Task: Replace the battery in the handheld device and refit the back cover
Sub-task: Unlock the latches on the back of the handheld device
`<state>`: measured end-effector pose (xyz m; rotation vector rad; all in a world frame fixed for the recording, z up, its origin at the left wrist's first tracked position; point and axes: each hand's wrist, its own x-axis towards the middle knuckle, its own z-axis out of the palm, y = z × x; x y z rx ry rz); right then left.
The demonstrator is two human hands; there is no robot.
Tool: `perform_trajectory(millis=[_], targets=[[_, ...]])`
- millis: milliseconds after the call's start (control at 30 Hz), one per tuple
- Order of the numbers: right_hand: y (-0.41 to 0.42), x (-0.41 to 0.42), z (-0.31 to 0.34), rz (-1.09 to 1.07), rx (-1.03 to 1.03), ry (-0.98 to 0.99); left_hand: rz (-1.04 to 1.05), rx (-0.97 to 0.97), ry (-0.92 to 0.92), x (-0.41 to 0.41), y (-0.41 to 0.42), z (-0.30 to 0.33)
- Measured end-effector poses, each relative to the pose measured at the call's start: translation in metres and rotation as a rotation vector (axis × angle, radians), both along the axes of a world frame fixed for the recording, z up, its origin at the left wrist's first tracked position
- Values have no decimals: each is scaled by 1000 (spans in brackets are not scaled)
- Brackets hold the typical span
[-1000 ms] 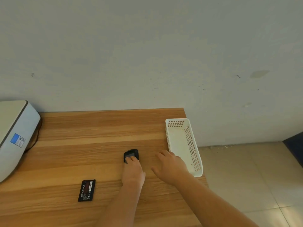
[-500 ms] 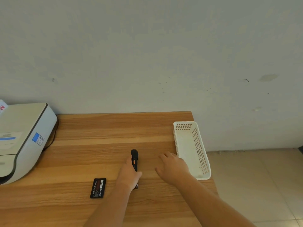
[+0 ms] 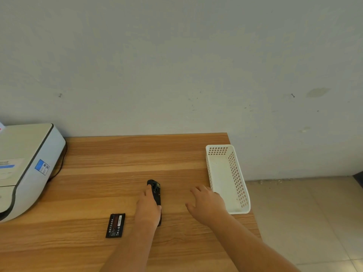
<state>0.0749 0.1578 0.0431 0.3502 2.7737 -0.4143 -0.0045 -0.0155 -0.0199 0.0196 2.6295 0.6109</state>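
Observation:
My left hand (image 3: 147,208) grips the black handheld device (image 3: 156,193), which is tipped up on its long edge on the wooden table (image 3: 117,167). Most of the device's lower part is hidden behind the hand. A flat black battery (image 3: 115,225) with a red label lies on the table to the left of that hand, apart from it. My right hand (image 3: 207,205) rests palm down on the table to the right of the device, fingers spread, holding nothing. No separate back cover is visible.
A white perforated basket (image 3: 238,179) stands at the table's right edge, just beside my right hand. A white and grey printer (image 3: 25,167) with a dark cable sits at the left. The table's right edge drops to a tiled floor (image 3: 306,222).
The device lay flat under my left fingers a second ago; it is now turned up on its edge in that hand. My right hand has stayed in place on the table.

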Motion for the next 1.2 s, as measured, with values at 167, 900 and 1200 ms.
perform_trajectory(millis=[167,900,1200], targets=[[2,1,-1,-8,2,-5,70,158,-10,3,0,-1],[-4,-3,-10,-5,-18,-21,-50,34,-59,-6,7,-11],[-4,-3,-13,-9,-13,-35,-77,-50,-90,-3,13,-15]])
